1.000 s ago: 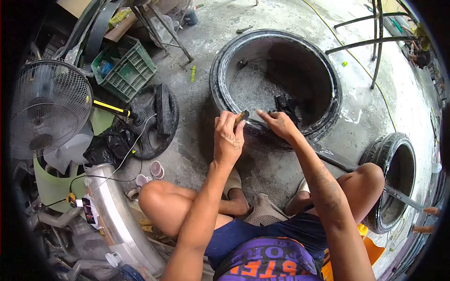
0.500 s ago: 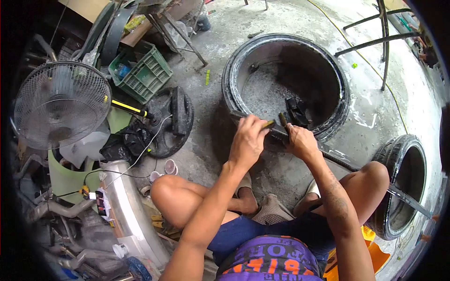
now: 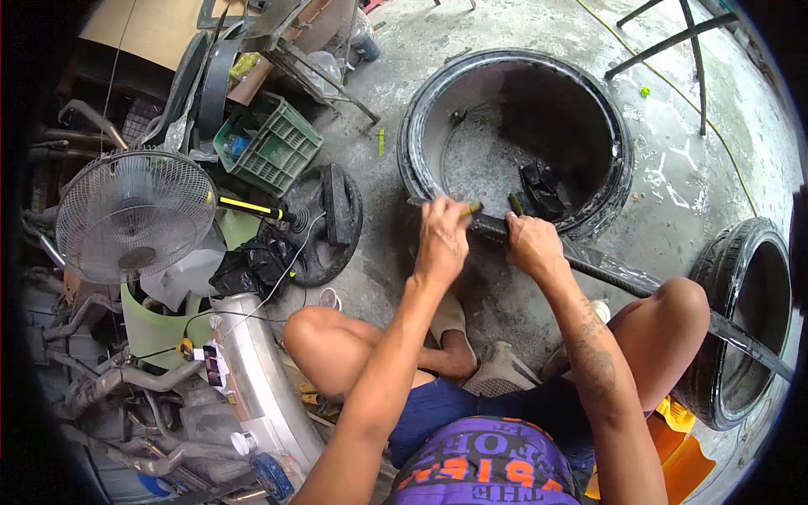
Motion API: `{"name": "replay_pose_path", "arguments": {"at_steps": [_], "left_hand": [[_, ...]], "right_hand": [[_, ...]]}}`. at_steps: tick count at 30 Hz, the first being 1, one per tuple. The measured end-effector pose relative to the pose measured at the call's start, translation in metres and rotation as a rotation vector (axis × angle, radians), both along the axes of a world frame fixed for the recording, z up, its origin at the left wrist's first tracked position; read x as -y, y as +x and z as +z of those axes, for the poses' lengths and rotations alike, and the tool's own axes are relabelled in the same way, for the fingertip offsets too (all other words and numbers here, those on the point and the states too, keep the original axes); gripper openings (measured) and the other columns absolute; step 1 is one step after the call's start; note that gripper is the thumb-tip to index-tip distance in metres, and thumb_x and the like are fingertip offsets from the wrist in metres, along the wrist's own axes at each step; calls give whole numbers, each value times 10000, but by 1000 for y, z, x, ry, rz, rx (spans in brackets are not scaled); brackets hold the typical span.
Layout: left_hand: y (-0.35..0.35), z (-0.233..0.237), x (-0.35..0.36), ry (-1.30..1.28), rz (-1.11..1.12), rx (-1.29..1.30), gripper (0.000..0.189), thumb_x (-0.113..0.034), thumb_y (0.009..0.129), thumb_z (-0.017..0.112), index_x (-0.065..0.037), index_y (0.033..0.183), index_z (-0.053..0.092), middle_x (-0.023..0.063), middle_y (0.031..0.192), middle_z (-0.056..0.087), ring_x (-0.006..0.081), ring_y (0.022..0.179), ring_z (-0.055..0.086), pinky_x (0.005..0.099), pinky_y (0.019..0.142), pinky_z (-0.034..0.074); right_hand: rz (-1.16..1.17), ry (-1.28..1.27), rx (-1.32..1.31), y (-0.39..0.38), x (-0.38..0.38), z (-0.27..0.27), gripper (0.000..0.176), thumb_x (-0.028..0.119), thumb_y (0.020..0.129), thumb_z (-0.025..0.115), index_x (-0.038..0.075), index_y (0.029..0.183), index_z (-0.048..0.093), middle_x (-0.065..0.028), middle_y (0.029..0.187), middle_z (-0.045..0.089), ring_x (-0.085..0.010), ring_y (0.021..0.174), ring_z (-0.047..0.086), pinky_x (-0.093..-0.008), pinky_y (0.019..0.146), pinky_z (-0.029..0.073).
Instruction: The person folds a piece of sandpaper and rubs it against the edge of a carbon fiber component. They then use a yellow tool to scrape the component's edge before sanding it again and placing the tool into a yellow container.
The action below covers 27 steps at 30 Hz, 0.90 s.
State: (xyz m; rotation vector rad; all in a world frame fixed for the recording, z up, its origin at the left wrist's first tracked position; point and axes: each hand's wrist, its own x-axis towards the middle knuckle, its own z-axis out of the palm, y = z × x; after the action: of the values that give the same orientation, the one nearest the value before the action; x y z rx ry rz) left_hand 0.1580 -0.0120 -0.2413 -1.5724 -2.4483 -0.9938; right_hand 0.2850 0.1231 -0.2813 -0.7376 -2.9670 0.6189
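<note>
A long glossy black bar (image 3: 619, 271) slants from the near rim of a large tyre-like ring (image 3: 407, 126) down to the right, passing my right knee. My left hand (image 3: 443, 239) is closed over its upper end, and a short piece with an olive-yellow end (image 3: 473, 209) sticks out between thumb and fingers. Close to its right, my right hand (image 3: 535, 244) is closed too, pinching a similar short yellowish piece (image 3: 515, 204) that points up from the bar. My fingers hide most of both pieces. Inside the ring lies a crumpled black object (image 3: 541, 190).
A second tyre (image 3: 705, 282) stands on the right, overlapped by the bar's far end. To the left are a fan (image 3: 135, 215), a green crate (image 3: 276, 150), a black round base (image 3: 341, 210) and a silver metal canister (image 3: 273, 379) among metal pipes. Metal legs (image 3: 673, 42) stand at upper right.
Both hands have shifted slightly left and up along the bar, staying closed. More of the bar shows to the right of my right hand. The camera view has also shifted a little.
</note>
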Motion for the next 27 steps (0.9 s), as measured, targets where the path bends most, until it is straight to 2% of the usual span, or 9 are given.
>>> {"name": "replay_pose_path", "arguments": {"at_steps": [2, 6, 10, 14, 17, 19, 21, 23, 27], "left_hand": [[16, -1, 5, 36, -4, 64, 164, 2, 865, 635, -15, 1020, 686, 163, 977, 620, 374, 933, 568, 461, 851, 455], [-22, -4, -7, 13, 27, -6, 186, 2, 860, 641, -21, 1038, 691, 153, 945, 620, 368, 921, 564, 457, 853, 455], [15, -1, -2, 32, -9, 6, 167, 8, 861, 631, -27, 1016, 684, 166, 952, 618, 376, 914, 571, 464, 849, 453], [-25, -5, -6, -45, 15, -40, 189, 9, 860, 633, -30, 1038, 681, 173, 982, 606, 387, 950, 556, 469, 844, 449], [4, -3, -7, -34, 29, -53, 185, 2, 858, 639, -33, 1034, 685, 175, 992, 605, 386, 958, 558, 466, 844, 448], [20, -3, -1, -6, -23, 29, 192, -5, 858, 637, -38, 1040, 689, 170, 986, 609, 374, 942, 564, 454, 854, 458], [-2, -2, -2, -5, -47, -40, 179, -6, 858, 641, -34, 1029, 688, 173, 993, 616, 376, 932, 568, 460, 861, 460], [-26, -10, -9, 5, 52, -36, 187, 8, 857, 632, -37, 1032, 682, 176, 984, 611, 382, 914, 563, 465, 866, 455], [22, -5, -3, -2, -29, 29, 194, 7, 858, 628, -39, 1040, 678, 166, 1005, 594, 379, 946, 549, 457, 872, 452]], "right_hand": [[8, -10, 10, -1, -1, -2, 185, 106, 885, 560, 22, 1011, 668, -187, 851, 730, -360, 816, 733, -464, 719, 585], [0, 15, -12, 2, 5, -6, 183, 109, 882, 569, 23, 1004, 674, -189, 850, 729, -360, 815, 734, -464, 721, 586], [-7, 0, -15, 1, 3, -4, 193, 111, 887, 573, 31, 1030, 676, -185, 870, 730, -348, 836, 729, -455, 733, 578], [-19, 21, -24, -2, 4, -7, 187, 121, 905, 568, 38, 1031, 680, -171, 865, 732, -335, 837, 729, -452, 729, 571], [-14, 11, -15, -1, 2, -8, 188, 122, 909, 566, 37, 1030, 681, -171, 867, 732, -333, 834, 730, -452, 729, 571], [-3, -4, -14, -2, 3, -6, 190, 122, 910, 565, 36, 1034, 682, -171, 870, 733, -332, 833, 730, -452, 729, 571], [-12, 1, -4, 0, 5, -4, 196, 123, 918, 559, 38, 1044, 684, -166, 869, 734, -326, 833, 732, -449, 729, 572], [-9, 7, -8, 0, 5, -7, 197, 123, 923, 556, 40, 1045, 685, -166, 867, 734, -325, 834, 733, -447, 731, 572], [12, 15, -29, 1, 4, -3, 188, 115, 923, 555, 41, 1039, 683, -170, 864, 733, -329, 840, 733, -445, 728, 575]]}}
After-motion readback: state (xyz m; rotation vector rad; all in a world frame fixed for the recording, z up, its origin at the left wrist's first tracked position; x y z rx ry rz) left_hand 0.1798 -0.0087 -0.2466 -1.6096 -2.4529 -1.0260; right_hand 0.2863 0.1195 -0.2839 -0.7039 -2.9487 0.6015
